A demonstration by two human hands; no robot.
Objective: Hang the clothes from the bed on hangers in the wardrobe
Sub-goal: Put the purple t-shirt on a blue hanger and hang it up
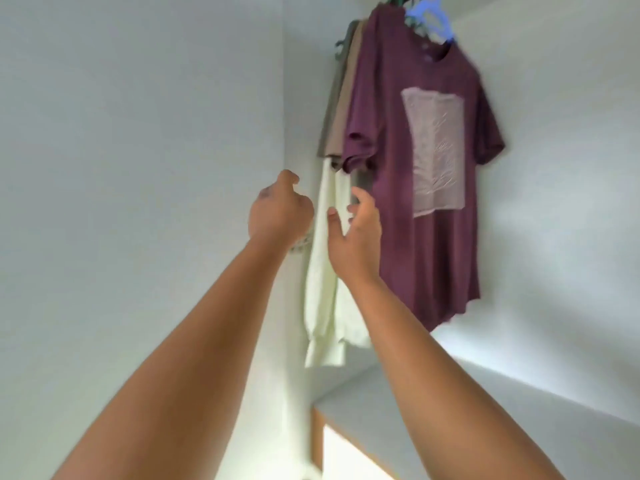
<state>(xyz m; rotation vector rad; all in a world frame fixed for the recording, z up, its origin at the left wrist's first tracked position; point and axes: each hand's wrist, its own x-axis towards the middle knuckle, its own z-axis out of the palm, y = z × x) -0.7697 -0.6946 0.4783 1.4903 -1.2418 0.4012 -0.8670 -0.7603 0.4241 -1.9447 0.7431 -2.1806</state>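
White wardrobe (138, 133); both arms raised, right hand (356, 233) fingers spread.

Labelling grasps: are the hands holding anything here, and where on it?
Cannot be told for sure. Left hand is curled beside the pale garment, its fingers hidden. Right hand is open, fingers against the garment's edge, no visible grip.

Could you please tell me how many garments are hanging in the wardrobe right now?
4, perhaps more hidden: maroon T-shirt in front, tan garment and olive garment behind it, pale cream garment lower left.
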